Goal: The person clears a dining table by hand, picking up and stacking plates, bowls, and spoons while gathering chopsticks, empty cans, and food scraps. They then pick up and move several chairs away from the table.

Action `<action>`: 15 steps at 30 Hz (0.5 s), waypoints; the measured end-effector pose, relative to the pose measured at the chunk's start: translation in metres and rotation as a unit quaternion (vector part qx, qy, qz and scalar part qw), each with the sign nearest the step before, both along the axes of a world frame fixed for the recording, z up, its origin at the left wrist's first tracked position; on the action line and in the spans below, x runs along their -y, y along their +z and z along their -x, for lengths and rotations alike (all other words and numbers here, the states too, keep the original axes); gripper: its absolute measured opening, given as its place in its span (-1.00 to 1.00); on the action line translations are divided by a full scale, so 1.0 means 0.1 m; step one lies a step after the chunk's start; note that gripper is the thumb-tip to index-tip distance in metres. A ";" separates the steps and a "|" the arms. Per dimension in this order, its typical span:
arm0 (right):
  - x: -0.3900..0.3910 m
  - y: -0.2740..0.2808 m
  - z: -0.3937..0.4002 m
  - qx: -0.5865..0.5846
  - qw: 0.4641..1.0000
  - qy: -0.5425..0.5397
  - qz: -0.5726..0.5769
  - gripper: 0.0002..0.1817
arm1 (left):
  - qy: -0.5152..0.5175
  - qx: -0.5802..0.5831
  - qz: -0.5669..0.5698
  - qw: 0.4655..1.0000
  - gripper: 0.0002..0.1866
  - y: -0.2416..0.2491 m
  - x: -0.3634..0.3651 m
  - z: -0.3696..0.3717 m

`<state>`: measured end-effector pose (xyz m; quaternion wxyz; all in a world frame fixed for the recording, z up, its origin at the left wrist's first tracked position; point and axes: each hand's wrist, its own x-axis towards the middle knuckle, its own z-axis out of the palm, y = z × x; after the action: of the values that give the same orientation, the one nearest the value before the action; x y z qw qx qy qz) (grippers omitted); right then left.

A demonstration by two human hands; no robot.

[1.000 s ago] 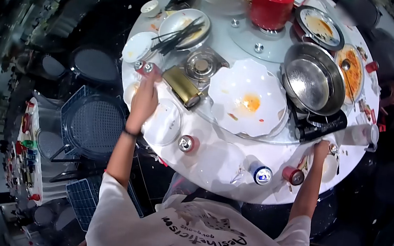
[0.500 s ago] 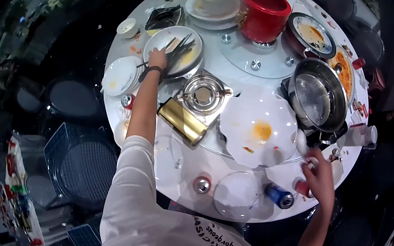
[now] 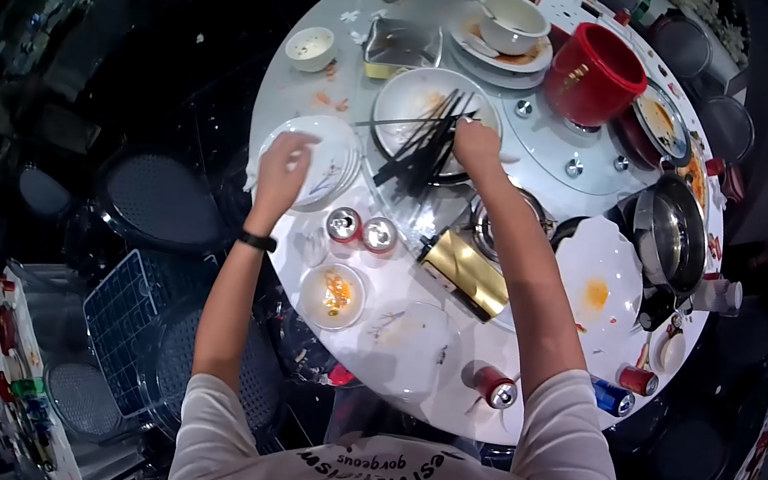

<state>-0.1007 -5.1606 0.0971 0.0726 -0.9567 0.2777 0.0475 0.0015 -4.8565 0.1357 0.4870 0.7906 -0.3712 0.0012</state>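
Note:
My left hand (image 3: 284,167) is over the left edge of a stack of white plates (image 3: 328,161), its fingers curled with a gap between them and nothing visible in them. Over a large white bowl (image 3: 414,97), my right hand (image 3: 476,143) is closed at the upper ends of several black chopsticks (image 3: 428,148). They fan out across the bowl and past its near rim. A portable stove with a gold side (image 3: 465,274) is partly under my right forearm. Two opened cans (image 3: 344,225) stand just below the plate stack.
A red pot (image 3: 596,75), a white bowl on plates (image 3: 513,24) and a steel pan (image 3: 677,234) occupy the far and right parts of the round table. Nearer are a scalloped white plate (image 3: 597,292), a food bowl (image 3: 333,296) and a tipped can (image 3: 495,387).
The view has shifted left. My left hand has gone from the large bowl to the plate stack, while my right hand has come from the table's right side to the chopsticks.

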 end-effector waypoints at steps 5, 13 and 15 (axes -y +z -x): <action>-0.01 -0.32 -0.18 0.060 0.976 0.192 0.089 -0.75 | 0.083 -0.068 0.001 0.994 -0.83 -0.57 -0.96 -0.25; 0.04 -0.57 0.35 0.173 0.939 0.280 0.105 -0.75 | 0.060 -0.213 0.019 0.975 -0.82 -1.07 -1.38 -0.03; 0.05 -0.24 0.68 0.191 0.933 0.293 0.081 -0.76 | 0.032 -0.217 0.019 0.975 -0.81 -1.03 -1.39 0.03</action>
<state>-0.1687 -5.1653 0.0728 0.0292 -0.9893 -0.0307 -0.1399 -0.0018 -4.7170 0.0329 0.5707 0.7740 -0.2309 -0.1479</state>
